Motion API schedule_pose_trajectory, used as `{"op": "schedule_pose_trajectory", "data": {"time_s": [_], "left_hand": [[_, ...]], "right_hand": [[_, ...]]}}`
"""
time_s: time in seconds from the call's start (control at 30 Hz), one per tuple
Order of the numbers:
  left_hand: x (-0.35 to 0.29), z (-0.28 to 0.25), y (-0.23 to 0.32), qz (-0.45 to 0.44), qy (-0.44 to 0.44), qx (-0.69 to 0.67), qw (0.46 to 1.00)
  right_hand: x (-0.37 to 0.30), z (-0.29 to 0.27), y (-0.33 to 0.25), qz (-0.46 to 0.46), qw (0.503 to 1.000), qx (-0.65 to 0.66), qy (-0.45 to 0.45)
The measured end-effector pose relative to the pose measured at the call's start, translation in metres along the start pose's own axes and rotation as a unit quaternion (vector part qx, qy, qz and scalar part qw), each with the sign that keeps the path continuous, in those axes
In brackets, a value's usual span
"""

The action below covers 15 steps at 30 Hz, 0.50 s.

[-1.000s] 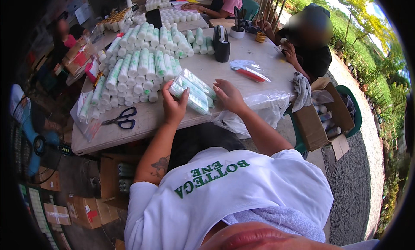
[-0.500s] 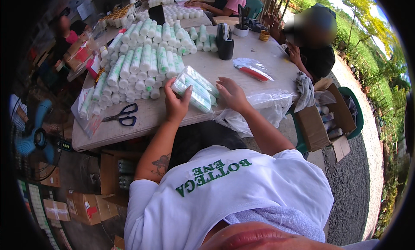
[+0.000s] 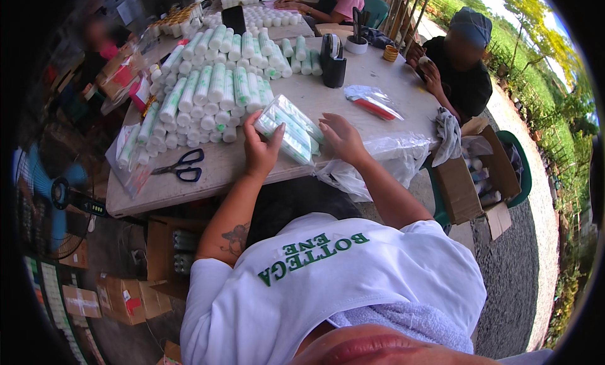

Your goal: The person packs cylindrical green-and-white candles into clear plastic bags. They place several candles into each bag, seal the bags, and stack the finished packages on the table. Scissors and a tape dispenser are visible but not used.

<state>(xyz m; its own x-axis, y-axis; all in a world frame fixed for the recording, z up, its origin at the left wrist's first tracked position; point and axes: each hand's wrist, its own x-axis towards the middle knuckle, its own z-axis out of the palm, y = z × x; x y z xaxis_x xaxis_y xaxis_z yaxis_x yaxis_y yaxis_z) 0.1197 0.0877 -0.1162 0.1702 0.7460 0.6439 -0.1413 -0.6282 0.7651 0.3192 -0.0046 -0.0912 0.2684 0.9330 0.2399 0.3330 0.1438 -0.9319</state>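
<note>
A clear plastic pack of white tubes with green print is tilted over the table's near edge. My left hand is closed around its left side, with the thumb lying on top. Beside the pack's right end, my right hand is open, fingers apart; whether its fingertips touch the plastic I cannot tell. Just beyond my left hand rises a stacked pile of similar white-and-green tubes. Dark-handled scissors lie left of my left forearm. Crumpled clear plastic hangs over the edge under my right wrist.
On the table stand a black tape dispenser and an upright phone, with a red-and-clear packet nearby. A co-worker sits at the right edge. An open carton is right; a blue fan left.
My hands and the pack hold nearly the same pose; the whole view has shifted slightly. The co-worker at the right now has both hands raised around a small pale thing.
</note>
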Motion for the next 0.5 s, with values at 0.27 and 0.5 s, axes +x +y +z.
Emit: {"op": "schedule_pose_trajectory", "data": {"time_s": [0.27, 0.5], "left_hand": [[0.019, 0.012, 0.033, -0.005, -0.03, -0.024, 0.999], [0.036, 0.007, 0.061, 0.029, -0.073, -0.029, 0.997]], "right_hand": [[0.011, -0.008, 0.02, 0.013, 0.994, 0.105, -0.011], [0.007, -0.023, -0.018, 0.062, 0.991, 0.113, -0.03]]}}
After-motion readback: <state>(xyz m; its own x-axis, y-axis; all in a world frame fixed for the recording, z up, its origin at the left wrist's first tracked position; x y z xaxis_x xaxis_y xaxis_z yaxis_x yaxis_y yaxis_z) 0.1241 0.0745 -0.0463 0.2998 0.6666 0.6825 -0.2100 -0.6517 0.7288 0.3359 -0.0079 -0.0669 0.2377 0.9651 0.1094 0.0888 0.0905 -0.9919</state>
